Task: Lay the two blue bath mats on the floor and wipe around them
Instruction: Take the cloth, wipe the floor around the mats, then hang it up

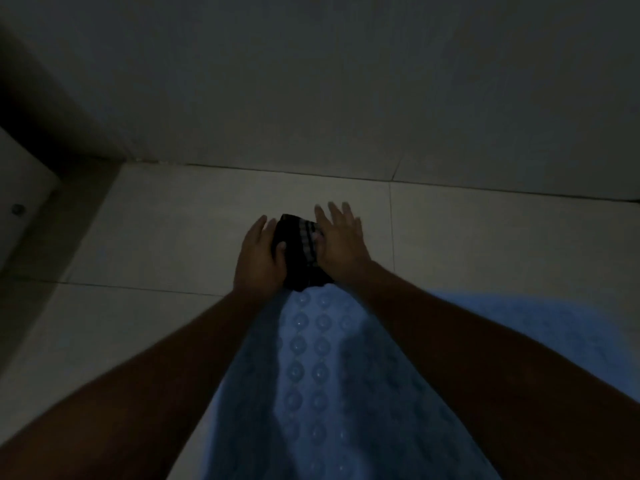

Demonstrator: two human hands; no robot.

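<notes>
A blue bath mat [311,368] with round suction bumps lies flat on the pale tiled floor [166,237] between my forearms. A second blue patch of mat [540,327] shows past my right arm. At the mat's far end a dark folded cloth [299,252] with a pale checked stripe rests on the floor. My left hand [258,258] grips the cloth's left side, thumb over its top. My right hand [341,240] presses on the cloth's right edge with straight, spread fingers.
A wall [346,81] rises just beyond the cloth, meeting the floor along a dark joint. At the left stands a white fixture [24,188] with a small round fitting, with a dark gap beside it. The scene is dim.
</notes>
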